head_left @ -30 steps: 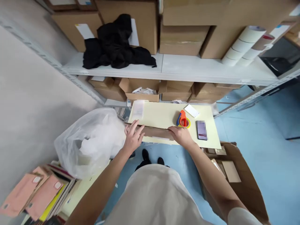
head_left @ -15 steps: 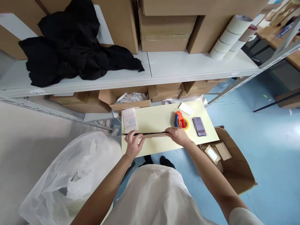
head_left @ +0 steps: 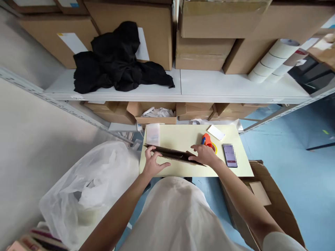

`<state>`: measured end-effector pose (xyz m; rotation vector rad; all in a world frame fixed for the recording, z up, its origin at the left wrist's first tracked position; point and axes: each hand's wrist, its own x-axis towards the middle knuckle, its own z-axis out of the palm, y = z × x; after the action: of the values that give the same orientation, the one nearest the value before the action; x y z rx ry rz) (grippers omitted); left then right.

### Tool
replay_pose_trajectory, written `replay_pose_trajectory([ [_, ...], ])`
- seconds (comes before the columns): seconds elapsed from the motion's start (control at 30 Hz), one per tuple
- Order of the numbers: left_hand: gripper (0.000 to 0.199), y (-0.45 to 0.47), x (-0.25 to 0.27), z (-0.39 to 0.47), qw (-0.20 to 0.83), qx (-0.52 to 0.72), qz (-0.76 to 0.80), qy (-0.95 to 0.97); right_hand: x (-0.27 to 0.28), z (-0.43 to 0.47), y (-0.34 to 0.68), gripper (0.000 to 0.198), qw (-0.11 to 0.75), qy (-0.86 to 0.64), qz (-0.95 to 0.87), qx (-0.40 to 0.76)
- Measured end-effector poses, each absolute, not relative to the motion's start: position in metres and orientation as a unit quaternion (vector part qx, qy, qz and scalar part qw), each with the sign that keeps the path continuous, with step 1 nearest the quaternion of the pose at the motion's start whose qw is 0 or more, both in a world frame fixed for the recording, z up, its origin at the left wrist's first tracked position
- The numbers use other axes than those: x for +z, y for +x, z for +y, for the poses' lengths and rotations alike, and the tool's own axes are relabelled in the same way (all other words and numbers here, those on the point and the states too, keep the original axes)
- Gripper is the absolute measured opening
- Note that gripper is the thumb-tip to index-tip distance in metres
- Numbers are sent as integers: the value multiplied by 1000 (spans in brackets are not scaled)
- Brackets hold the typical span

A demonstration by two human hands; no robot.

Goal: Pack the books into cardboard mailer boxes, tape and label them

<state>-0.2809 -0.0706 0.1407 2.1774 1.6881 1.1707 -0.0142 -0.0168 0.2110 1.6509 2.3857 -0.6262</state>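
Observation:
A narrow, flattened cardboard box (head_left: 176, 154) stands on edge over the pale yellow table (head_left: 180, 134), its dark slot gaping slightly. My left hand (head_left: 153, 163) has its fingers over the left end of the box, with the thumb stretched out along the near side. At the other end, my right hand (head_left: 205, 154) grips the box with its thumb by the opening. Just beyond the right hand is an orange and blue tape dispenser (head_left: 206, 139) with yellow tape, partly hidden. A small white box (head_left: 216, 132) and a phone (head_left: 230, 157) lie to the right.
A translucent packet (head_left: 153, 134) is at the table's back left. A large clear plastic bag (head_left: 112, 164) bulges on the left. An open carton (head_left: 280, 216) sits low on the right. Beyond the table, a shelf (head_left: 209, 83) bears cartons, black cloth (head_left: 117, 59) and stacked rolls (head_left: 273, 61).
The cardboard box has turned so its right end is nearer me, and its slot has widened. My left thumb has spread away from the fingers. The camera view has shifted.

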Motion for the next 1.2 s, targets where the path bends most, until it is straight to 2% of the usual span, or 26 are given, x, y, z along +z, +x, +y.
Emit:
replay_pose_trajectory([
  [0.07,48,-282,143,-75,92,398,555,724,212,-21,-22,48,103,546,816,-161],
  [0.13,40,-285,145,-76,111,405,557,716,212,-23,-29,40,128,547,817,-128],
  [0.3,38,-290,147,-69,149,401,629,648,208,-11,-27,39,146,590,787,-103],
  [0.4,22,-287,147,-61,144,428,674,585,207,-8,-21,37,140,582,794,-110],
  [0.43,26,-285,146,-57,145,444,692,551,207,-8,-20,37,138,575,799,-109],
  [0.47,38,-283,145,-53,153,458,709,514,207,-10,-20,36,135,570,804,-106],
  [0.53,54,-281,140,-46,216,466,723,461,206,-13,-21,36,126,565,809,-99],
  [0.63,46,-286,135,-41,348,434,697,452,206,-13,-20,36,109,581,800,-101],
  [0.73,52,-297,137,-44,392,401,668,489,206,-6,-19,37,91,626,766,-113],
  [0.83,57,-307,145,-48,369,351,648,566,206,2,-22,38,69,670,730,-113],
  [1.03,60,-304,161,-46,217,200,645,705,203,7,-42,36,60,707,697,-102],
  [1.1,59,-298,163,-44,187,164,633,733,202,5,-46,36,34,716,690,-102],
  [1.2,57,-292,161,-43,167,132,613,761,200,-2,-46,46,-29,712,690,-125],
])
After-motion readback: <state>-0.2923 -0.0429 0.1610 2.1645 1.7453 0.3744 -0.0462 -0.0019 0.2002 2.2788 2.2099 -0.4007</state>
